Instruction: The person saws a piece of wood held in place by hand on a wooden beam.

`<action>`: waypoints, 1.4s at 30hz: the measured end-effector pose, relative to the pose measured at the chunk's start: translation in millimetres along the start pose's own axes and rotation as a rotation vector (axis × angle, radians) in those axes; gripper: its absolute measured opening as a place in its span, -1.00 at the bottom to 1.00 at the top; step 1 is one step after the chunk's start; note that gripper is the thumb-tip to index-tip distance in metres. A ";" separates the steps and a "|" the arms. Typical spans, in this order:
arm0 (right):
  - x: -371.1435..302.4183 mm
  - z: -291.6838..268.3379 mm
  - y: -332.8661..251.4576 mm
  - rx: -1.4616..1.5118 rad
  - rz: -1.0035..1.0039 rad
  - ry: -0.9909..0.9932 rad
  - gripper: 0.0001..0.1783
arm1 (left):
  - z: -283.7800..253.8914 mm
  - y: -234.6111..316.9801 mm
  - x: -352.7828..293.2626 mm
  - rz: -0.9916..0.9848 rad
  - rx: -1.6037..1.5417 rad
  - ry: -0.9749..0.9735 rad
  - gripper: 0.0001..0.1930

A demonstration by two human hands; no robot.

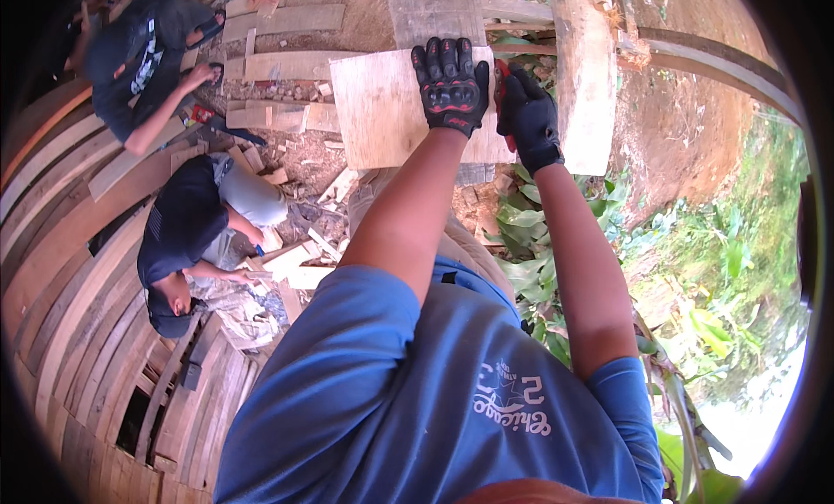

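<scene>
One left hand (452, 87), flat and uncurled, on a pale board (373, 104); one right hand (528, 117), clamped round a mostly hidden red tool (501, 69), beside it. Board lies across a grey plank (434, 13); probably stiff, fairly light, splintery; best held by opposite edges.

Matt wooden board (373, 109); cloth shirt (434, 356)

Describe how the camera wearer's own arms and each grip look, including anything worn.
The left grip wears a black full-finger glove with red accents, a moulded knuckle guard and a red marking at the cuff. The right grip has a black glove, plainer from this angle. Both end near the wrists. The forearms are bare; the sleeves are short and blue.
</scene>
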State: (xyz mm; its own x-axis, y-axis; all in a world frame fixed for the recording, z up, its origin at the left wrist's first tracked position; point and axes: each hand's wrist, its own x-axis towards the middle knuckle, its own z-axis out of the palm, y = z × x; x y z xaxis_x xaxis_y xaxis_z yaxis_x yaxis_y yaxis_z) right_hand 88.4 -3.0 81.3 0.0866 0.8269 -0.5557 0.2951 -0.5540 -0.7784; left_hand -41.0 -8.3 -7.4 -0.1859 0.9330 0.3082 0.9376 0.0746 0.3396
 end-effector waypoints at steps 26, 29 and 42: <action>2.7 2.3 25.6 -0.040 -0.110 0.137 -0.51 | -9.8 5.6 8.3 -0.054 -0.033 -0.121 -0.41; 60.2 -5.8 19.1 -0.636 -0.323 -0.151 -0.74 | -6.6 4.7 3.4 -0.019 0.026 -0.113 -0.42; 16.2 -2.0 -3.6 -0.051 -0.053 -0.034 -0.60 | -2.2 2.1 2.9 -0.019 -0.024 -0.074 -0.39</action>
State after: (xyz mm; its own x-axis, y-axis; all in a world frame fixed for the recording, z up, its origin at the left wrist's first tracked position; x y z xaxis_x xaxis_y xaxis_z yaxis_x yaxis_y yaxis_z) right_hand 90.6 12.6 75.7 0.0379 0.8507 -0.5243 0.3470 -0.5032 -0.7914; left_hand -40.2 -6.3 -3.8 -0.1807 0.9549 0.2356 0.9267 0.0850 0.3661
